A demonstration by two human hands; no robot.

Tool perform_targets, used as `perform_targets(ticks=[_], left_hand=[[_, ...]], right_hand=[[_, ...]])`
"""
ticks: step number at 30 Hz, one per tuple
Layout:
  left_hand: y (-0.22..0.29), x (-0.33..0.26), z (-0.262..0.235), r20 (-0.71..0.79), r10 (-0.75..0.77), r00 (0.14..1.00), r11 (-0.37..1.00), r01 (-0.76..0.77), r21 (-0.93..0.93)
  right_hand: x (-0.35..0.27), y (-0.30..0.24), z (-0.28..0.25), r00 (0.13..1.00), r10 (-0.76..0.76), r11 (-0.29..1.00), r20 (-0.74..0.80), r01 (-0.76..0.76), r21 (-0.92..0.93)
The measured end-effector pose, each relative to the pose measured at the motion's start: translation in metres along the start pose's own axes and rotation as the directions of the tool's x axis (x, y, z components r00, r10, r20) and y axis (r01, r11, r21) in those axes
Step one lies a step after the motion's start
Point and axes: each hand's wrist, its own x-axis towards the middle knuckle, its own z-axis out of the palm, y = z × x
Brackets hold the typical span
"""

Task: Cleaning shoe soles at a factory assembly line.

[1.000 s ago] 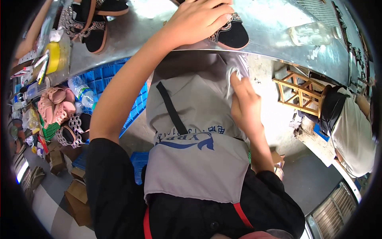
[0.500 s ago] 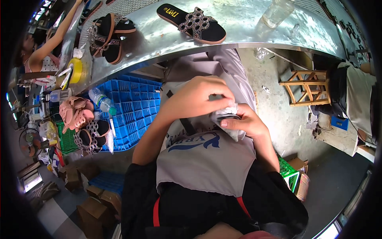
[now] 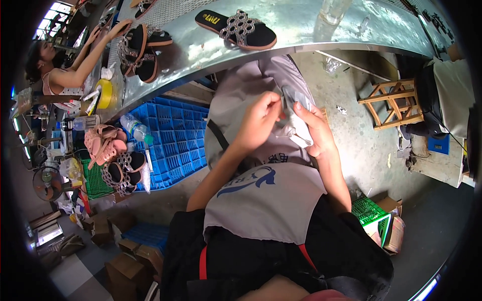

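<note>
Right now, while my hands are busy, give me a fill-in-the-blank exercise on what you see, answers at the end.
Your bare right hand holds a crumpled cloth that is ____ in colour.
The cluster of black sandals with glittering straps lies to the ____ of the single black sandal with an openwork strap.
The brown, open-framed stool is made of ____.
The large slatted plastic crate below the edge of the shiny metal table is ____ in colour.
Missing words: white; left; wood; blue.

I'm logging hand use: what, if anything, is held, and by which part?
The right hand holds a crumpled, whitish, cloth-like piece by its right side, thumb on top. Whether the left hand also holds it cannot be told.
</note>
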Motion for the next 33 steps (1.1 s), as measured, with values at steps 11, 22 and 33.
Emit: perform_targets(ticks=[11,22,33], left_hand=[[0.062,0.088,0.04,0.033,0.373,0.927,0.802,-0.34,0.491],[0.052,0.275,0.076,-0.02,0.6,0.8,0.697,-0.511,0.503],[0.06,0.244,0.092,0.267,0.332,0.905,0.839,-0.413,0.354]], right_hand=[[0.052,-0.06,0.003,0.847,-0.485,0.816,-0.219,0.348,-0.462],[0.111,-0.267,0.001,0.376,-0.726,-0.603,0.576,0.053,-0.796],[0.044,-0.264,-0.056,0.654,-0.747,0.074,0.118,0.258,-0.963]])
